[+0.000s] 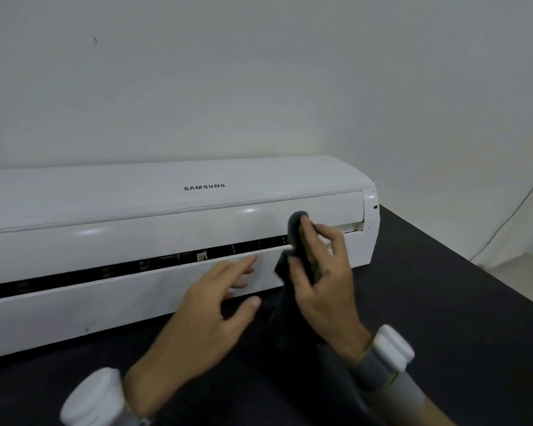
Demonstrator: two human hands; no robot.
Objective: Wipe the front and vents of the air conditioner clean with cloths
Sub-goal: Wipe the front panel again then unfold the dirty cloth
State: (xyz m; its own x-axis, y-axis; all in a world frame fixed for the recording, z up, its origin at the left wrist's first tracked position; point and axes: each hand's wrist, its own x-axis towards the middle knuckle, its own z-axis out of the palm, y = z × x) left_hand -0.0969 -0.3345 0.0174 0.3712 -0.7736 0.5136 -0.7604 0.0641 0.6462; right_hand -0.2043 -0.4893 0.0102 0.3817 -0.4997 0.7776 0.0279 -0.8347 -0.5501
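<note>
A white Samsung air conditioner point(136, 210) lies on a black table point(443, 302) against a pale wall. Its dark vent slot point(105, 272) runs along the front above a long white flap point(120, 290). My right hand point(323, 281) holds a dark cloth point(296, 229) and presses it with the index finger against the front panel just above the slot, near the unit's right end. The rest of the cloth hangs down under that hand. My left hand point(210, 309) has straight fingers touching the flap, just left of the right hand.
A thin cable point(517, 210) hangs down the wall at the far right, above a pale floor corner point(523, 272). White wrist-worn devices point(391, 348) sit on both forearms. The table's right edge runs diagonally past the unit.
</note>
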